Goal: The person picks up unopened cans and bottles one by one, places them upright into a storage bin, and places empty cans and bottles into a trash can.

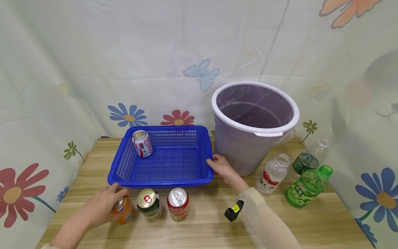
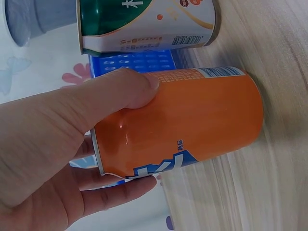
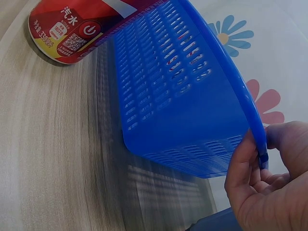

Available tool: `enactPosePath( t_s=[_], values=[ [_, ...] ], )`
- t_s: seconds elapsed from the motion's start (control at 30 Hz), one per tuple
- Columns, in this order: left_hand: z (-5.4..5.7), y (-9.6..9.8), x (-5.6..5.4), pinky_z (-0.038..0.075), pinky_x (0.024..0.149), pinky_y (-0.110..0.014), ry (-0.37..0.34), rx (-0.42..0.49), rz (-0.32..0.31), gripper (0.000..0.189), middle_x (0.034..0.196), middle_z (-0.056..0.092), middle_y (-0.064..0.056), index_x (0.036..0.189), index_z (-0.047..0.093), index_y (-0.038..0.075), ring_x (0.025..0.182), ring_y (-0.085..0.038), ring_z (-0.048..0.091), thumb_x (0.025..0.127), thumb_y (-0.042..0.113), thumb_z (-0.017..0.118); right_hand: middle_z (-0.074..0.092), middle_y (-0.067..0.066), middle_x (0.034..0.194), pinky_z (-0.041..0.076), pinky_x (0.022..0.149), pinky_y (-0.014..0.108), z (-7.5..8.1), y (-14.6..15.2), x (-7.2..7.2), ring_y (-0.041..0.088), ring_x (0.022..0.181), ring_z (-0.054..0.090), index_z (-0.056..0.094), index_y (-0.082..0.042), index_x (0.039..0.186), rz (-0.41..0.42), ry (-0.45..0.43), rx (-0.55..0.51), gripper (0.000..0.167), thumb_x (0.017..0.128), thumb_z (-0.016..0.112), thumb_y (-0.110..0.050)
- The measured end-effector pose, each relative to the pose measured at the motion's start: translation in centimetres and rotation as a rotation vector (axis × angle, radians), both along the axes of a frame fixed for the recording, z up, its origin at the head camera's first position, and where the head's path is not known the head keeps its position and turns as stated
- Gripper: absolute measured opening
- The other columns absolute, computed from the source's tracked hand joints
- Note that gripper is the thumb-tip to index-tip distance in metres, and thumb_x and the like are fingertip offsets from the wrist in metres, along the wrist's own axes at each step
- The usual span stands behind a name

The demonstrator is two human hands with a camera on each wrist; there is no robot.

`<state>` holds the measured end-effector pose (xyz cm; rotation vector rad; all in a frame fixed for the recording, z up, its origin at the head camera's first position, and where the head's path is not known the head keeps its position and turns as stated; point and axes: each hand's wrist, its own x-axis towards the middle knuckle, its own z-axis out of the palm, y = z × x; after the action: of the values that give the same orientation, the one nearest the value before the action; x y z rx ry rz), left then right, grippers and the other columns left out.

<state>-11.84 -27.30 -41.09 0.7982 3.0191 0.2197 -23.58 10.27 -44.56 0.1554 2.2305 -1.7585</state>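
Pinching the orange can [image 2: 202, 115], the left hand [image 1: 104, 204] has it at seven o'clock from the blue basket [image 1: 174, 162]. The right hand [image 1: 222, 166] pinches the basket's rim [image 1: 209, 148] at three o'clock. A white and red can [image 1: 143, 146] sits inside at ten o'clock. On the counter [image 1: 199, 233], a green can [image 1: 150, 208] and a red can [image 1: 178, 207] stand near six o'clock. A big bin [image 1: 234, 150] is between two and three o'clock, with bottles [image 1: 308, 188] beside it

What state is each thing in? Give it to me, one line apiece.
Orange can: gripped by left hand
Blue basket: upright, rim held by right hand
White can: inside basket
Green can: upright
Red can: upright
Bin: lidless, bag-lined
Red-labelled bottle: upright, uncapped
Green bottle: upright, uncapped
Rear bottle: upright, cap unclear
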Motion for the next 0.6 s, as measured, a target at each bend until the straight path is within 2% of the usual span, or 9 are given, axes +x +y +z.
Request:
enactPosePath(
  t_s=[0.6],
  values=[
    [-0.1,-0.25,-0.28,0.05,0.061,-0.034,-0.006,0.012,-0.056,0.056,0.098,0.051,-0.003,0.103,0.059,0.018,0.078,-0.02,0.053,0.055,0.02,0.086,0.064,0.019,0.098,0.056,0.065,0.034,-0.18,0.0,-0.06,0.019,0.075,0.065,0.051,0.002,0.109,-0.003,-0.004,-0.018,0.025,0.091,0.051,-0.016]
  ],
)
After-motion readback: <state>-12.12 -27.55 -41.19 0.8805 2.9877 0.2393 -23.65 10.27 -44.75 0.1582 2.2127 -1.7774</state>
